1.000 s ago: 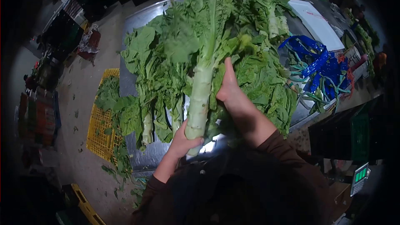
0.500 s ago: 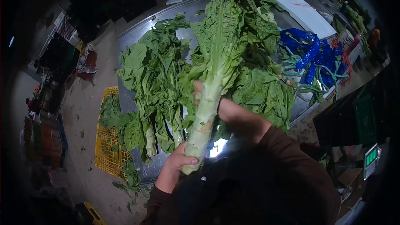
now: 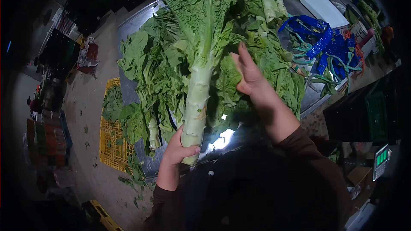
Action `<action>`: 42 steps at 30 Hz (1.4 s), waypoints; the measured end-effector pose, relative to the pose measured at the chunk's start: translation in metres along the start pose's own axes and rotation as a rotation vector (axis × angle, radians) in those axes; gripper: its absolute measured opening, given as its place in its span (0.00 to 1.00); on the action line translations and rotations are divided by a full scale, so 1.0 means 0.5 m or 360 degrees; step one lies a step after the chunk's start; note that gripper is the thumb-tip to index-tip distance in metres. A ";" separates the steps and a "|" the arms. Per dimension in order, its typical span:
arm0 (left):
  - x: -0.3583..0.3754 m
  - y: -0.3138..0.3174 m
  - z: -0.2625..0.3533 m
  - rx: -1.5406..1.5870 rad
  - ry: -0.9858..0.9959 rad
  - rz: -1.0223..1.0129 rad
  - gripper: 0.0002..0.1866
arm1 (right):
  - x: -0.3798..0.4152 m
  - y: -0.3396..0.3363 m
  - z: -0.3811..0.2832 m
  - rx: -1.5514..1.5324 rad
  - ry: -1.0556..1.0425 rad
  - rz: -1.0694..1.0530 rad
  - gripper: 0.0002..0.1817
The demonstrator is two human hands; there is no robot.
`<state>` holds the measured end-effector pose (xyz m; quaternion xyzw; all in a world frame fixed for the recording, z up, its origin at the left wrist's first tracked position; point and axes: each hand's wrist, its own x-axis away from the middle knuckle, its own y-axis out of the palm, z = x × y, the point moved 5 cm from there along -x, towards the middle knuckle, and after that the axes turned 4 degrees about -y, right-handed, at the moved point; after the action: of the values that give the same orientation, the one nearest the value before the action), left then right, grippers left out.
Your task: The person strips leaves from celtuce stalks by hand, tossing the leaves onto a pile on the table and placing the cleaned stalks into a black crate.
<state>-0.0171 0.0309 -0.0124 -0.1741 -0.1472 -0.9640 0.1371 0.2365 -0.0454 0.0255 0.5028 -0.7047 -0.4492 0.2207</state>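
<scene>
A thick celtuce stalk (image 3: 195, 102) stands tilted in front of me, its pale knobbly stem below and a big crown of green leaves (image 3: 214, 13) on top. My left hand (image 3: 176, 147) is wrapped round the stem's lower end, thumb across the front. To the right of the stem my right hand (image 3: 252, 75) is apart from it, with fingers stretched out. A loose-looking leaf (image 3: 228, 79) overlaps the palm side of that hand. More celtuce (image 3: 154, 77) with leaves lies on the metal table (image 3: 127, 87) to the left, and leafy stalks (image 3: 274, 13) lie behind on the right.
Blue plastic strapping (image 3: 323, 45) and tangled ties lie at the table's right, with a white foam panel (image 3: 317, 2) behind. A yellow crate (image 3: 112, 149) stands at the left edge. A scale with a lit display (image 3: 381, 158) is at right. Leaf scraps litter the floor.
My right hand has come out from behind the stem and moved up to the right, fingers now stretched. The celtuce in my left hand has shifted slightly left and up.
</scene>
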 end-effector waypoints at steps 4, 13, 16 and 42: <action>0.000 0.014 0.000 -0.0135 -0.0006 0.0112 0.43 | -0.015 0.041 0.038 0.0381 0.0073 0.0929 0.32; 0.011 0.013 0.027 -0.0478 0.0057 0.0117 0.46 | -0.038 -0.067 0.093 -0.0053 -0.0171 0.0925 0.18; 0.007 0.007 0.020 -0.0437 0.0034 0.0014 0.47 | -0.013 0.010 0.062 0.0429 -0.0325 0.0599 0.26; 0.007 0.004 0.035 -0.0439 0.0143 0.0016 0.45 | 0.046 -0.031 0.202 0.1058 0.0335 -0.0667 0.26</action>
<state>-0.0145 0.0341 0.0051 -0.1488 -0.0060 -0.9812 0.1231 0.1581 -0.0260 -0.0413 0.7228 -0.6674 -0.1782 0.0207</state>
